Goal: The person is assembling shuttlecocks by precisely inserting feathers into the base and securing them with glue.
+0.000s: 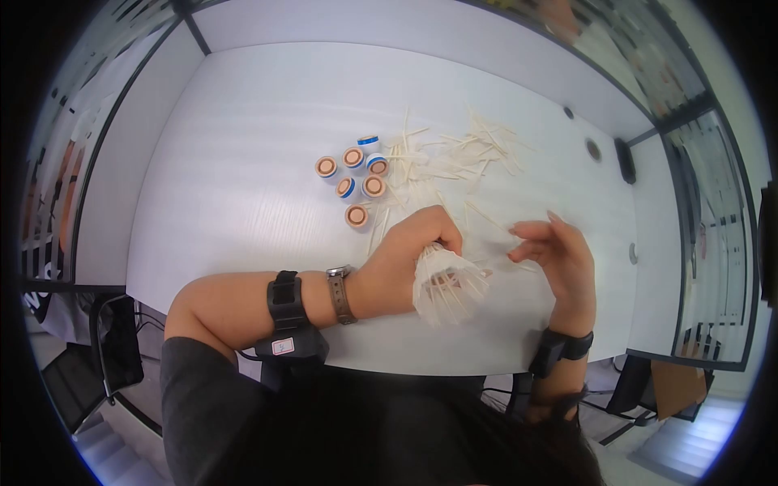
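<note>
My left hand (421, 243) is wrapped round a white shuttlecock (450, 287), whose open feather skirt faces toward me; its base is hidden in the fingers. To the right, my right hand (551, 249) is raised with its fingers apart and nothing in it. Beyond my left hand stand several round cork pieces (374, 186) with blue and white bands. White feathers (486, 146) lie loose in a pile to the right of the corks, some reaching toward my left hand.
A white table (243, 178) has a low partition (324, 28) along its far edge and panels at both sides. A dark oblong object (625, 160) is at the far right. Black chairs (93, 364) stand below the table at left and right.
</note>
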Demonstrator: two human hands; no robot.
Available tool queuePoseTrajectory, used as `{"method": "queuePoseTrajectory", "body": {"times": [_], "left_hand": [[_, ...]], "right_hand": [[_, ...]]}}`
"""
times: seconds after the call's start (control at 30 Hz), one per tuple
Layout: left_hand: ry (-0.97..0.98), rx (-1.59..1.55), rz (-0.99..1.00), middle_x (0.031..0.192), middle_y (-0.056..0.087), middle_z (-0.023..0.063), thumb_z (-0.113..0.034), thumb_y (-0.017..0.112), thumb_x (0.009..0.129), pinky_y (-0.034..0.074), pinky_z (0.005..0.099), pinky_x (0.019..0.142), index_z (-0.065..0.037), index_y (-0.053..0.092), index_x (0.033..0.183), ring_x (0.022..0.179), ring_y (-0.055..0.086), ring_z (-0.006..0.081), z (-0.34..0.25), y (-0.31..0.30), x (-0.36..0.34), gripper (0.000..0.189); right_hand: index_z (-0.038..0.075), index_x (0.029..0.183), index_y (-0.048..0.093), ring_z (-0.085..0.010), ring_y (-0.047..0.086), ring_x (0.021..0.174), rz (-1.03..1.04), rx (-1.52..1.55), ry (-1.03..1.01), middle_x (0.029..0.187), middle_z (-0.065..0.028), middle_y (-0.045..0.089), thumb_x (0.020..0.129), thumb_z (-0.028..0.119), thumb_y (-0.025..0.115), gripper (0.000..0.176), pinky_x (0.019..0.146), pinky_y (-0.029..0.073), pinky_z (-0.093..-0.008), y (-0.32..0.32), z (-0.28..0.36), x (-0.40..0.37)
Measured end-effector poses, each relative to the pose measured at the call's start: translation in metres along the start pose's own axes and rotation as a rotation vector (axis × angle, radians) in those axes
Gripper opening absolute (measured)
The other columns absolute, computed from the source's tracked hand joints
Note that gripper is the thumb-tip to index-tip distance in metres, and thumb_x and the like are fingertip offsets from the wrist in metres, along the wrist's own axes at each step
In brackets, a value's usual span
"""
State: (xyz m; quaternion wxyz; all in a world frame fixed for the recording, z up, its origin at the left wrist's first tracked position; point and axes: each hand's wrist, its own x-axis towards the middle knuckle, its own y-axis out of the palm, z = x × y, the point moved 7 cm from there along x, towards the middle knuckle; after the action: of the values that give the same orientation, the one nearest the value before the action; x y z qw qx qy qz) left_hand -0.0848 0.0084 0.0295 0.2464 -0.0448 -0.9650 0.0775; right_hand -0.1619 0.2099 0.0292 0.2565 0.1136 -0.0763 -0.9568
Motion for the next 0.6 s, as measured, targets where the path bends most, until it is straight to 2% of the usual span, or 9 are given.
{"method": "queuePoseTrajectory", "body": {"times": [0.13, 0.23, 0.27, 0.4, 0.53, 0.6], "left_hand": [[-0.164, -0.101, -0.018, 0.078, 0.048, -0.0029, -0.016, 0.090, 0.071, 0.039, 0.0204, 0.061, -0.013, 0.047, 0.087, 0.069, 0.044, 0.0058, 0.005, -0.002, -0.002, 0.046], [-0.146, -0.293, -0.132, 0.077, 0.049, -0.0044, -0.015, 0.090, 0.072, 0.038, 0.0187, 0.060, -0.012, 0.047, 0.092, 0.067, 0.045, 0.0038, 0.009, 0.001, -0.001, 0.048], [-0.139, -0.299, -0.113, 0.076, 0.049, -0.0061, -0.015, 0.090, 0.072, 0.038, 0.0178, 0.060, -0.010, 0.052, 0.105, 0.065, 0.046, 0.0024, 0.008, 0.000, -0.003, 0.050], [-0.160, -0.074, 0.041, 0.075, 0.049, -0.0077, -0.014, 0.088, 0.074, 0.040, 0.0187, 0.059, -0.008, 0.054, 0.130, 0.064, 0.047, 0.0018, 0.006, 0.001, -0.002, 0.066], [-0.133, -0.067, 0.078, 0.073, 0.048, -0.0071, -0.015, 0.088, 0.073, 0.040, 0.0190, 0.060, -0.011, 0.065, 0.119, 0.063, 0.044, 0.0029, 0.004, 0.008, -0.004, 0.052], [-0.120, -0.020, 0.090, 0.072, 0.048, -0.0064, -0.015, 0.087, 0.074, 0.040, 0.0194, 0.060, -0.010, 0.065, 0.120, 0.063, 0.044, 0.0036, 0.002, 0.006, -0.003, 0.051]], "right_hand": [[-0.012, 0.092, 0.071, -0.0326, 0.072, 0.072, 0.045, -0.158, -0.012, 0.098, -0.0267, 0.071, 0.102, 0.027, 0.043, 0.049, 0.078, 0.055, -0.0351, -0.004, 0.007, -0.002], [-0.011, 0.090, 0.072, -0.0320, 0.072, 0.069, 0.146, -0.255, -0.052, 0.096, -0.0262, 0.071, 0.102, 0.026, 0.044, 0.048, 0.077, 0.055, -0.0344, -0.005, 0.012, -0.006], [-0.011, 0.090, 0.072, -0.0319, 0.071, 0.069, 0.156, -0.245, -0.046, 0.096, -0.0261, 0.071, 0.101, 0.026, 0.044, 0.047, 0.077, 0.055, -0.0346, -0.003, 0.012, -0.006], [-0.010, 0.090, 0.073, -0.0316, 0.071, 0.066, 0.182, -0.205, -0.044, 0.095, -0.0258, 0.071, 0.101, 0.025, 0.047, 0.044, 0.077, 0.055, -0.0349, 0.005, 0.011, -0.008], [-0.009, 0.091, 0.073, -0.0311, 0.070, 0.065, 0.194, -0.155, -0.030, 0.096, -0.0264, 0.071, 0.100, 0.024, 0.050, 0.041, 0.075, 0.056, -0.0345, 0.005, 0.011, -0.008], [-0.010, 0.091, 0.073, -0.0309, 0.070, 0.065, 0.172, -0.170, -0.066, 0.096, -0.0268, 0.071, 0.099, 0.024, 0.050, 0.041, 0.074, 0.056, -0.0343, 0.002, 0.013, -0.007]]}}
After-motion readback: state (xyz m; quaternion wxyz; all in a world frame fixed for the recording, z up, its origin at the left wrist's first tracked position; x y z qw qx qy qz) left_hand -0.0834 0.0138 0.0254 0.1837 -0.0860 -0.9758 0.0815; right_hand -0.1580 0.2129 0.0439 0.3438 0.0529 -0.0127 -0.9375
